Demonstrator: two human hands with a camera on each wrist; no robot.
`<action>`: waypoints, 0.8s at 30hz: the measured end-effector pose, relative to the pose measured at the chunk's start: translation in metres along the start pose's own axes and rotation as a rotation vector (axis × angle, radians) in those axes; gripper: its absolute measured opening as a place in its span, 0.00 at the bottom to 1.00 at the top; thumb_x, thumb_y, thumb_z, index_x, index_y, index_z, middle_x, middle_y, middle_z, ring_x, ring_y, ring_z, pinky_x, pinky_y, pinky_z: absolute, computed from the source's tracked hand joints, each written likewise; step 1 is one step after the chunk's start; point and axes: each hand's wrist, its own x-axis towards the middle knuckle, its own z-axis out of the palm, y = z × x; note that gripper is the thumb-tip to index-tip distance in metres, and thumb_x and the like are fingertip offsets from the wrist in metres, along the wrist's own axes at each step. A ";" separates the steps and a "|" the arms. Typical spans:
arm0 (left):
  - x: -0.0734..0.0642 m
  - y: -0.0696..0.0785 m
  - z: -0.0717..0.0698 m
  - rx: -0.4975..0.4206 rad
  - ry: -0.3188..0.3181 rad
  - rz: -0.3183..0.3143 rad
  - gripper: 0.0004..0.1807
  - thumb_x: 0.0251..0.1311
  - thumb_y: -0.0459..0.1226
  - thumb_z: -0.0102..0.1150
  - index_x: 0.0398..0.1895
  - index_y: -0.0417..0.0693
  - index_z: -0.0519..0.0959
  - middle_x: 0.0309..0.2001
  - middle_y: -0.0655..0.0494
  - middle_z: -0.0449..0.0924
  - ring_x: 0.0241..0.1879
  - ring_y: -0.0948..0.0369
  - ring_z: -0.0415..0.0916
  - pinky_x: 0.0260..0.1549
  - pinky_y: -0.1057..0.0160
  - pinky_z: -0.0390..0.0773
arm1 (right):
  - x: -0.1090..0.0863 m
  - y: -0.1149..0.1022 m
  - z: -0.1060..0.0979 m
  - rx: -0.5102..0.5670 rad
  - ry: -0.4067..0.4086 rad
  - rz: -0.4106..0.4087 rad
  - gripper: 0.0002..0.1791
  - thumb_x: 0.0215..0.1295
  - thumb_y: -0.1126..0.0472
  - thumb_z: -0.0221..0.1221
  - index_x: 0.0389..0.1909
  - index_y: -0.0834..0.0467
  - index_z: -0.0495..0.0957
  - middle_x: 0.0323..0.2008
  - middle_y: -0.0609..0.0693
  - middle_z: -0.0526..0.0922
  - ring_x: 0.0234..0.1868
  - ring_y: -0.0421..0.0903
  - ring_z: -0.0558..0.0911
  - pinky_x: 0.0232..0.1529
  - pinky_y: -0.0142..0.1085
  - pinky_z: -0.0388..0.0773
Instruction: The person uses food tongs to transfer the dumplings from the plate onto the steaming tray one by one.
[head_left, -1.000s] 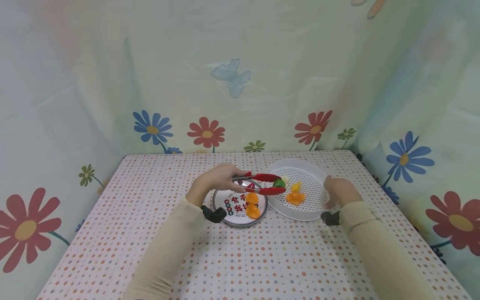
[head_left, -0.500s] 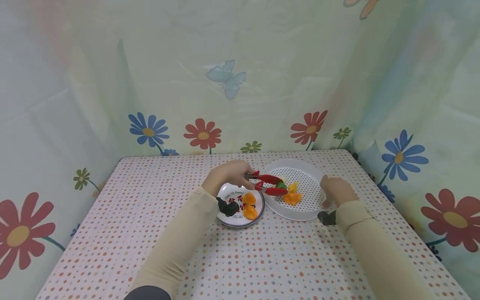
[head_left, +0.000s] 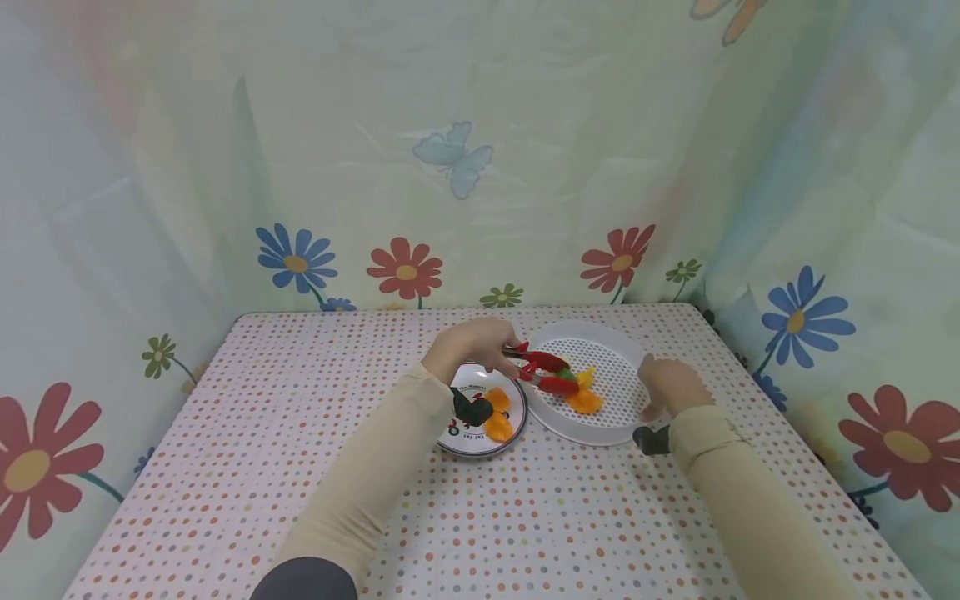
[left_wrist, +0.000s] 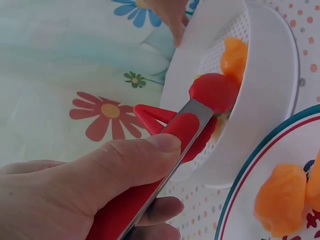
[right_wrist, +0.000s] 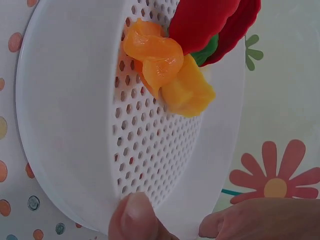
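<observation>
In the head view my left hand (head_left: 480, 343) holds a pair of red-headed tongs (head_left: 557, 385), its thumb on the red grip with the metal edge. The tong heads reach inside the white sieve (head_left: 621, 379). A green piece (right_wrist: 206, 51), mostly covered, shows between the red heads in the right wrist view. Right beside them, orange (right_wrist: 155, 52) and yellow (right_wrist: 187, 92) soft-looking pieces lie on the perforated bottom. At the sieve's right side, my right hand (head_left: 675, 385) grips the rim, thumb inside the wall.
Left of the sieve stands a round white plate (head_left: 471, 377) with a dark rim and printed characters. Orange pieces (head_left: 498, 427) lie on it, partly under the left wrist's black strap mount. A dotted cloth (head_left: 525, 517) covers the table; a flowered curtain (head_left: 360, 167) hangs behind.
My left hand has moved right with the tongs, and their heads have come down from near the sieve's left edge toward the orange and yellow pieces. The right hand keeps its grip on the rim.
</observation>
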 end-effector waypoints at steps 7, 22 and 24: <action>0.003 0.005 0.002 -0.014 -0.002 -0.028 0.33 0.52 0.48 0.68 0.63 0.52 0.73 0.45 0.58 0.80 0.34 0.60 0.80 0.34 0.66 0.77 | 0.000 0.001 0.004 -0.005 0.021 -0.004 0.52 0.45 0.63 0.73 0.66 0.76 0.52 0.59 0.76 0.65 0.57 0.72 0.69 0.54 0.61 0.68; 0.008 0.001 0.010 -0.018 0.038 -0.031 0.36 0.49 0.50 0.70 0.62 0.50 0.73 0.51 0.56 0.79 0.31 0.65 0.80 0.34 0.68 0.77 | -0.018 -0.007 -0.005 -0.009 0.014 0.000 0.53 0.43 0.65 0.73 0.66 0.78 0.52 0.59 0.76 0.65 0.57 0.71 0.68 0.55 0.59 0.69; 0.006 -0.001 0.011 -0.023 0.049 -0.030 0.37 0.49 0.50 0.71 0.63 0.50 0.73 0.49 0.56 0.79 0.31 0.64 0.80 0.34 0.69 0.77 | -0.017 -0.008 -0.005 -0.014 0.016 0.000 0.53 0.43 0.65 0.73 0.66 0.78 0.52 0.59 0.77 0.65 0.57 0.72 0.68 0.55 0.59 0.68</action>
